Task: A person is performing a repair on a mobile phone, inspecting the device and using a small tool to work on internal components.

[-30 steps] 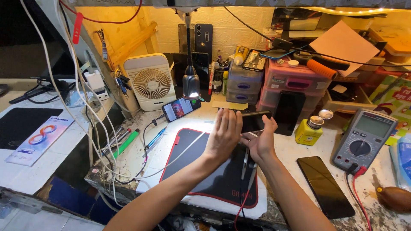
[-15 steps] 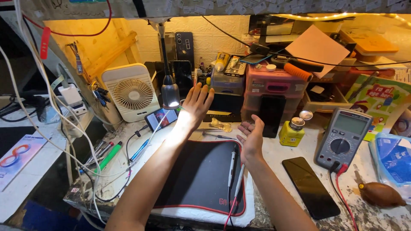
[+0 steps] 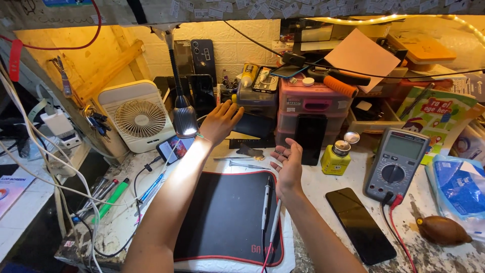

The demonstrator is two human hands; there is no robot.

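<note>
Left hand (image 3: 221, 120) risen toward dark phone (image 3: 254, 125) — flat, black, half hidden; both hands open, empty — right hand (image 3: 289, 164) over mat (image 3: 227, 217).

A cluttered workbench (image 3: 323, 184) stands against a white brick wall (image 3: 237, 43), lit by a gooseneck lamp (image 3: 184, 121).
</note>
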